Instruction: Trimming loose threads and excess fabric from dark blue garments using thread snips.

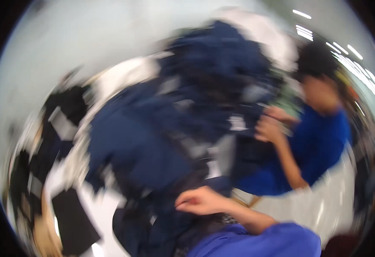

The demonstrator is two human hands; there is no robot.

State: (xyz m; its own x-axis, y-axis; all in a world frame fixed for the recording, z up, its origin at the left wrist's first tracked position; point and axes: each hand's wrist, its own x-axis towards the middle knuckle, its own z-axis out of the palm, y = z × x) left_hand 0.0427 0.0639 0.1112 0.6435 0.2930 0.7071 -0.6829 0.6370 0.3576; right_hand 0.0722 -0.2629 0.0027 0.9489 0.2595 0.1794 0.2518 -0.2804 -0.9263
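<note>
My right hand [201,200] reaches in from the lower right, its blue sleeve at the bottom edge. Its fingers are curled closed above dark navy cloth; blur hides what is in them, if anything. Under and beyond it lies a large heap of navy garments [131,132], with small white tags or labels among the folds. Dark cloth [153,231] spreads below the hand toward the lower edge. My left hand is out of view.
A co-worker in a blue top [324,141] stands at the right, both hands at the heap. More navy garments [221,51] pile up at the back, beside white bundles [127,75]. A flat black piece [74,220] lies lower left. The whole view is smeared by motion.
</note>
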